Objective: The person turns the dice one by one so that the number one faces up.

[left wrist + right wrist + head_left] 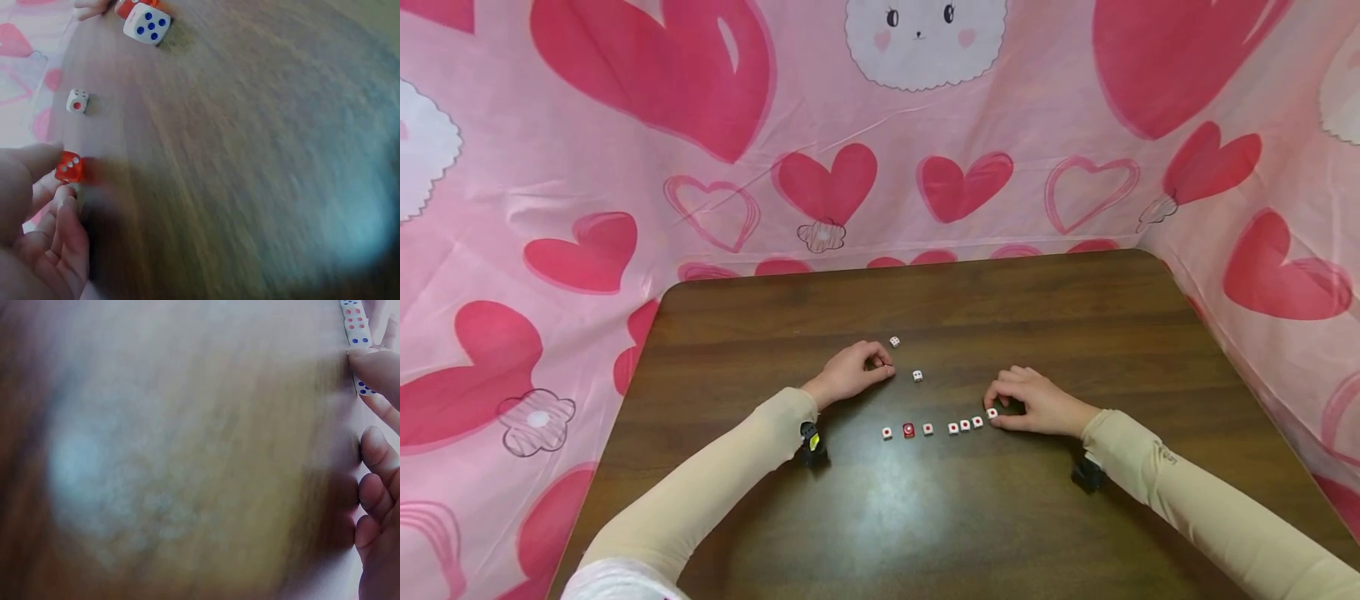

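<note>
In the left wrist view, a translucent red die (pixel 70 167) with white pips is pinched between the thumb and fingers of my left hand (pixel 853 372). My right hand (pixel 1033 402) pinches a white die (pixel 992 413) at the right end of a row, thumb on the near side. Its thumb (pixel 378 370) covers part of that die in the right wrist view. Three white dice (pixel 966 425) stand close together just left of it. Past a small gap come a white die (pixel 927 429), a red die (pixel 908 430) and another white die (pixel 887 433).
Two loose white dice lie beyond the row: one die (pixel 917 377) right of my left fingertips, another die (pixel 894 342) farther back. The brown wooden table (pixel 880 525) has rounded far corners. Pink heart-patterned cloth (pixel 827 100) hangs around its back and sides.
</note>
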The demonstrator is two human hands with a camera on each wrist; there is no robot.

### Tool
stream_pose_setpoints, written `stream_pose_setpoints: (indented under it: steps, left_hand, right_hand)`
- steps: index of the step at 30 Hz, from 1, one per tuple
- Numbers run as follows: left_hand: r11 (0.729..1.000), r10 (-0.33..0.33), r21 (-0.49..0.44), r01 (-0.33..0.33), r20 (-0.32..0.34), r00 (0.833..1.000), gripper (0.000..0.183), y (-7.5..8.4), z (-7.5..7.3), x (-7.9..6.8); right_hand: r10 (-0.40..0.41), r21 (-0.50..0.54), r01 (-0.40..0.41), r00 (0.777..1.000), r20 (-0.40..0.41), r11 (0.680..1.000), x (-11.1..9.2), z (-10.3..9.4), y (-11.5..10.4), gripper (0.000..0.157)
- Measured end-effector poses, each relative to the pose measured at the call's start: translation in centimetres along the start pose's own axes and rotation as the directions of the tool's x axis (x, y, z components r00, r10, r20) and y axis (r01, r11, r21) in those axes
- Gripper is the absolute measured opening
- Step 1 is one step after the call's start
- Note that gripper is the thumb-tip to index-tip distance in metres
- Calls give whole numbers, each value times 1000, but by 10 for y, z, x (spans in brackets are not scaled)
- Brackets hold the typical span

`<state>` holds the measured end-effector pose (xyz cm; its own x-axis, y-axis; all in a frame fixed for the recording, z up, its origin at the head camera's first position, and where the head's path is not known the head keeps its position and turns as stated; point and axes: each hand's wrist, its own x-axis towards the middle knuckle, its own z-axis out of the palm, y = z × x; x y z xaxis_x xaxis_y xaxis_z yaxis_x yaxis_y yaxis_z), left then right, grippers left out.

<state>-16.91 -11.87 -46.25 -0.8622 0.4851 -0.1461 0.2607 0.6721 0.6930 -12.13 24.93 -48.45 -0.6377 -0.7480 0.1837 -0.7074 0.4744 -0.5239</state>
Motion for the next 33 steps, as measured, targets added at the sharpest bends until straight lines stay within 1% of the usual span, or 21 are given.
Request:
stream_pose_setpoints:
  steps: [7,13,17,21,26,29,33]
  left_hand:
    - [1000,-16,-15,16,14,1000,19,-2,0,2]
    - [1000,3,-20,-3,-1,1000,16,-1,-1,0]
    - [1000,12,-11,-12,14,1000,20,0,-1,0]
    - [999,25,-44,-24,28,999,24,-3,-2,-1]
    - [993,21,-116,-16,37,999,21,-9,-4,-5]
    - [993,40,-114,-36,32,999,18,-13,-6,-9]
    - [995,79,-71,-77,26,997,20,-15,-6,-16]
  right_hand:
    - [-1,1,1,1000,1,1000,0,0,0,22]
    - [3,2,-3,1000,-1,1000,0,-1,-1,22]
    - [11,-1,-11,1000,3,1000,0,-1,0,23]
    - [14,-1,-14,1000,8,1000,0,0,0,23]
    - [27,-3,-27,999,20,1000,0,0,1,23]
    - [32,-7,-32,999,27,999,1,0,1,22]
    - [28,-13,-28,999,19,1000,0,-1,0,23]
